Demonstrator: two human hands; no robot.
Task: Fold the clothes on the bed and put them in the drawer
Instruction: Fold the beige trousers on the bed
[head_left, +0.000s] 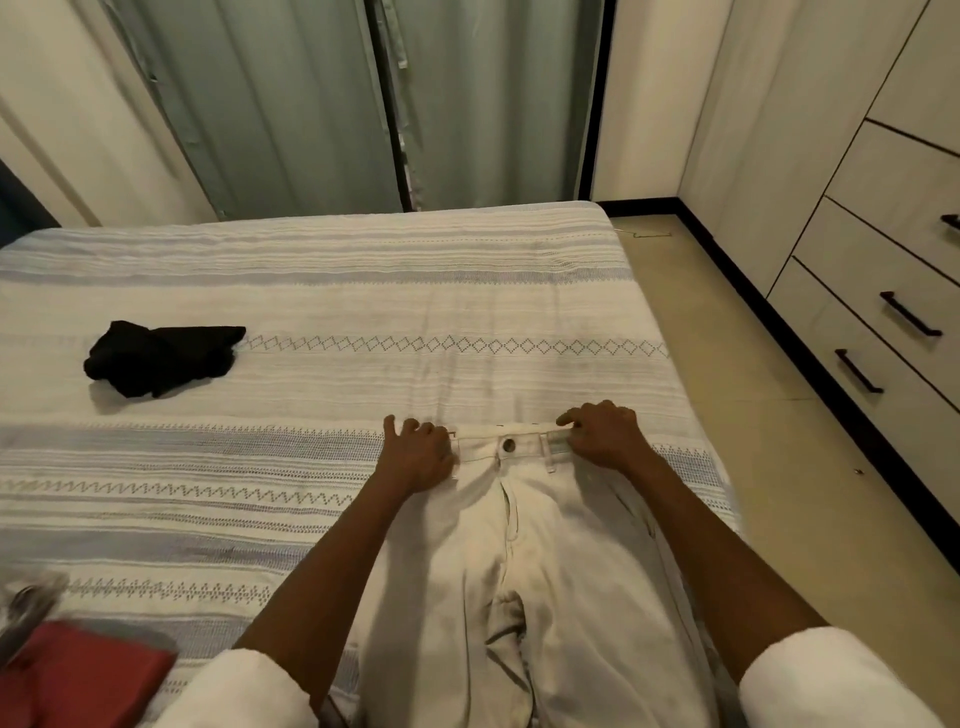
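A pair of white trousers (519, 561) lies lengthwise on the bed (311, 291), waistband away from me, button facing up. My left hand (418, 454) grips the left end of the waistband with curled fingers. At the right end of the waistband, my right hand (605, 434) pinches the fabric near a belt loop. A crumpled black garment (156, 358) lies apart on the bed's left side. A red garment (78, 675) sits at the near left corner, partly out of frame.
The bed wears a white and blue-grey striped cover. Drawers with black handles (909, 314) line the right wall, all closed, across a strip of beige floor (753, 415). Grey-green curtains (311, 104) hang behind the bed.
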